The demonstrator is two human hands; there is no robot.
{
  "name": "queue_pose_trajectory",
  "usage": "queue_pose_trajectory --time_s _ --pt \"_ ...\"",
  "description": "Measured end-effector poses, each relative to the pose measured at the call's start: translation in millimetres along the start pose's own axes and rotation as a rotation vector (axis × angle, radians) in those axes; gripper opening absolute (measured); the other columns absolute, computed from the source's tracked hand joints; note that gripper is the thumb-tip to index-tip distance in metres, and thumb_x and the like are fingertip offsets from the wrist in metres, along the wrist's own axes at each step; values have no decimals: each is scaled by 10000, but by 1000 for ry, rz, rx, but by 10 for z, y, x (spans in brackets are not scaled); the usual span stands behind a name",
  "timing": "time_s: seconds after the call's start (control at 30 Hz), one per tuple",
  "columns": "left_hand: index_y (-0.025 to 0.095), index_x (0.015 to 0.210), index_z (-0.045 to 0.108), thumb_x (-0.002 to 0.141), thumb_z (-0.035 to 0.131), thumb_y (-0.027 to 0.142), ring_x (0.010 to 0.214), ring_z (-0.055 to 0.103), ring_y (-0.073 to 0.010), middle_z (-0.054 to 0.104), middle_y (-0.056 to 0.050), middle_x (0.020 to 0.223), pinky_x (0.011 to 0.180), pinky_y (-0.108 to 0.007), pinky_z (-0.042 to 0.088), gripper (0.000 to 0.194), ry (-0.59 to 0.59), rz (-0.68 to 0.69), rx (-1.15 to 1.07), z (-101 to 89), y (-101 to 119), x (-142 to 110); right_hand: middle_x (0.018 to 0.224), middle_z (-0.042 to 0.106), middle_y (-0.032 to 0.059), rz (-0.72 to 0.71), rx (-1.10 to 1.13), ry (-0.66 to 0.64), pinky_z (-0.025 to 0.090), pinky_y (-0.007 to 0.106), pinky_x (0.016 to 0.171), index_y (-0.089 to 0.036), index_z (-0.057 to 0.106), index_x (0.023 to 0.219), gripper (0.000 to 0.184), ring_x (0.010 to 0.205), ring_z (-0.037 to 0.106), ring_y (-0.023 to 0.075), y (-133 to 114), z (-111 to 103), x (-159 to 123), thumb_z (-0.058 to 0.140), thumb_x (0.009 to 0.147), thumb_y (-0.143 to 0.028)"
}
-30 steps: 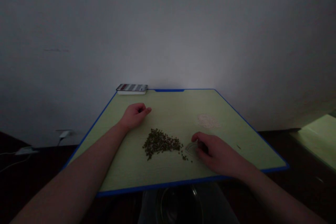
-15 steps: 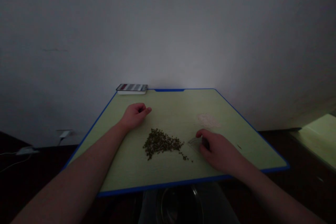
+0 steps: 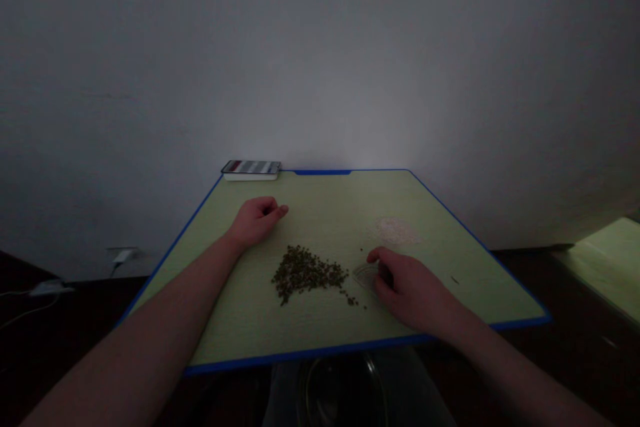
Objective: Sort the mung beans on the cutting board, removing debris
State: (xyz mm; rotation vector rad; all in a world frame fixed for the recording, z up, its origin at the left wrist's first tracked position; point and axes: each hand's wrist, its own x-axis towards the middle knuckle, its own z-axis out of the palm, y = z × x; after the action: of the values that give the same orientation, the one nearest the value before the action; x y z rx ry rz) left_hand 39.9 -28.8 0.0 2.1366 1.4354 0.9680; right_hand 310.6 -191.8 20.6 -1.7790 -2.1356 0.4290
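Observation:
Curled fingers with the thumb along them close my left hand (image 3: pixel 257 219), which rests on the table left of centre; nothing shows in it. Between my hands lies a loose heap of small dark green-brown grains (image 3: pixel 305 273), a few strays trailing toward the right. My right hand (image 3: pixel 407 283) is low over the table, thumb and fingers bent around the edge of a clear, ribbed, fan-shaped piece (image 3: pixel 366 275). Its kind cannot be made out, and its right part is hidden by the hand. The clear piece's left tip is close to the heap's right end.
A pale pile of fine grains (image 3: pixel 396 231) lies beyond my right hand. One dark sliver (image 3: pixel 455 279) is to its right. A phone (image 3: pixel 253 167) rests on a white box (image 3: pixel 250 177) at the back left corner. Below the front edge is a round glass-like vessel (image 3: pixel 343 390).
My right hand and the clear piece have shifted slightly left, toward the heap. A single dark speck now shows beyond the fingertips. My left hand stays put.

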Motion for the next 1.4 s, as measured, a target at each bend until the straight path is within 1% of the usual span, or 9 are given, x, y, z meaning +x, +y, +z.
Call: queue_pose_trajectory --time_s 0.1,0.17,0.37,0.53,0.8,0.97,1.07,1.13,1.4 --pt "174 521 410 732 504 490 490 318 -81 333 49 489 483 -230 254 391 -3 -1 3 -2 0 2 693 612 37 20 -33 32 296 268 531 -179 540 1019 247 577 516 145 -23 40 36 447 791 -185" --pt "174 520 411 732 506 489 485 316 -80 333 50 485 484 -232 253 391 -4 -5 7 -3 4 4 701 618 42 51 -64 57 298 271 536 -179 542 1008 238 586 523 151 15 33 65 446 790 -189" --pt "174 519 407 736 504 485 486 310 -79 324 52 484 486 -232 253 392 -9 -2 -5 -8 21 4 686 625 50 157 -179 126 303 278 541 -163 534 997 227 587 533 166 308 -121 193 444 793 -208" --pt "172 517 412 734 504 479 489 319 -81 333 49 481 488 -235 248 387 -12 0 9 -16 32 1 713 624 63 164 -254 129 292 280 542 -163 531 1002 228 613 537 176 436 -194 304 444 797 -215" --pt "173 519 408 732 498 487 486 317 -78 327 52 485 486 -229 248 391 -17 -11 5 -12 28 -1 778 641 67 29 -304 70 306 269 565 -177 550 1024 259 653 543 174 315 -167 534 429 796 -184" --pt "172 523 401 734 500 492 494 316 -76 325 53 493 490 -227 248 396 -12 -3 6 -6 0 9 969 655 88 -177 -246 -15 368 274 708 -188 565 1092 341 843 578 194 207 -153 639 438 781 -129" --pt "173 521 402 732 501 488 493 316 -77 330 52 491 490 -229 248 392 -8 0 5 -8 3 9 986 653 79 -303 -181 -65 382 286 756 -193 589 1063 341 879 575 192 140 -159 618 430 775 -102" --pt "173 519 404 730 501 483 493 319 -79 333 51 488 491 -231 249 387 -4 -5 8 -10 11 7 961 654 78 -350 -163 -81 387 296 771 -188 598 1047 337 877 573 191 110 -172 577 423 776 -93" --pt "173 521 410 732 503 483 491 314 -79 327 53 484 490 -233 246 386 -15 -11 17 -12 28 -4 959 638 80 -411 -114 -149 391 318 791 -175 589 1051 338 893 554 191 99 -223 432 423 776 -71"
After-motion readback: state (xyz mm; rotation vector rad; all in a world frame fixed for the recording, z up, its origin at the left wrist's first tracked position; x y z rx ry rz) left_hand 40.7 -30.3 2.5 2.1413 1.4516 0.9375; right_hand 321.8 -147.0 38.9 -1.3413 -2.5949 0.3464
